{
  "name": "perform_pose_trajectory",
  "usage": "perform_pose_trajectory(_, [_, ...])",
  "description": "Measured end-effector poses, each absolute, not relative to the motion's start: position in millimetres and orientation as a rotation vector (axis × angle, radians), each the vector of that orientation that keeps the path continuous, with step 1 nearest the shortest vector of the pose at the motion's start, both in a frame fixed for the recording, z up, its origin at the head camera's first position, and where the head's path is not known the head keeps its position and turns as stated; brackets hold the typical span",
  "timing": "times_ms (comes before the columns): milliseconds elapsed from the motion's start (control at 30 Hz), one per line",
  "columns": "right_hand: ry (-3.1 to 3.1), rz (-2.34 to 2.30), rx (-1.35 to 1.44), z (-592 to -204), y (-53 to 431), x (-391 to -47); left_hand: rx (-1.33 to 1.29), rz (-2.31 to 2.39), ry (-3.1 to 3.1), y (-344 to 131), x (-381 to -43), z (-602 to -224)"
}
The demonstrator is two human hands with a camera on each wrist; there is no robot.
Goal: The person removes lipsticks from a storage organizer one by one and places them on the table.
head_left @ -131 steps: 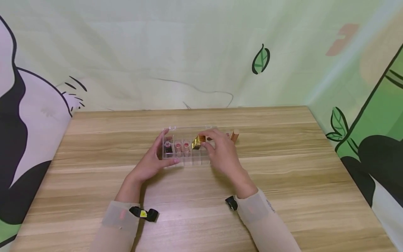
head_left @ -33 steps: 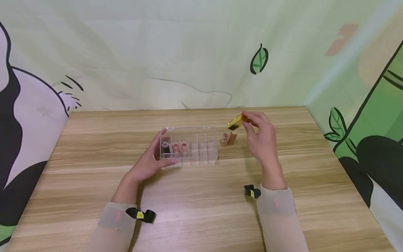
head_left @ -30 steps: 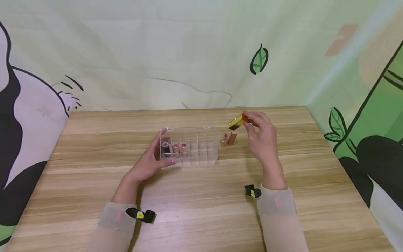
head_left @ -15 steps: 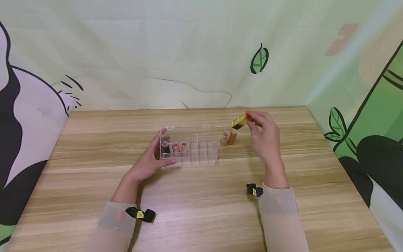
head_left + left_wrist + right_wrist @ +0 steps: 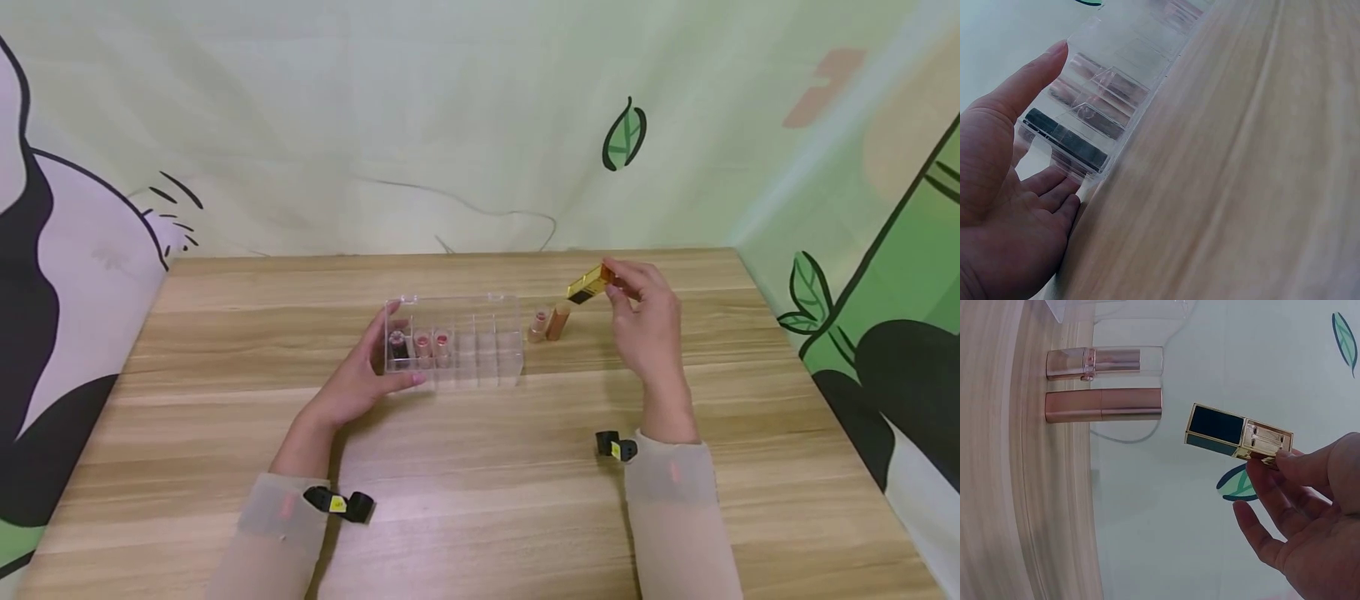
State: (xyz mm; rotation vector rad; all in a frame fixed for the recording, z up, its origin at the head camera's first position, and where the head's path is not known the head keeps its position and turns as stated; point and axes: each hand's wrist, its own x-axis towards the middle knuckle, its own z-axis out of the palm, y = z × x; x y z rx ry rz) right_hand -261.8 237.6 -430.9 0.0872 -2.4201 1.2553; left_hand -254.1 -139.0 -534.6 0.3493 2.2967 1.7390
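Note:
A clear divided lipstick organizer (image 5: 487, 342) stands on the table. My left hand (image 5: 356, 387) grips its left end, thumb along the front and fingers behind. A black lipstick (image 5: 1066, 137) and two pink-capped lipsticks (image 5: 432, 350) fill slots at that end; the slots to the right look bare. My right hand (image 5: 648, 325) pinches a gold-and-black lipstick (image 5: 1235, 431) by one end between thumb and fingers, tilted and raised above the table. Just left of and below it, a clear-capped pink lipstick (image 5: 1104, 362) and a rose-gold lipstick (image 5: 1104, 405) stand upright side by side.
The wooden table (image 5: 480, 467) runs back to a printed cloth backdrop (image 5: 450, 125) with leaf drawings. Black wrist straps sit on both sleeves (image 5: 277, 517). The organizer's right end is close to the two standing lipsticks.
My right hand has carried the gold-and-black lipstick from over the organizer to the right, past the two standing lipsticks, drifting slightly farther right lately. The left hand keeps its hold on the organizer.

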Motion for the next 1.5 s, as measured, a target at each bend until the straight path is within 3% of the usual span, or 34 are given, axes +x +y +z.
perform_pose_trajectory(1500, [-2.625, 1.242, 0.075, -449.9, 250.0, -268.9, 0.336, 1.737, 2.290, -138.8, -254.3, -534.4])
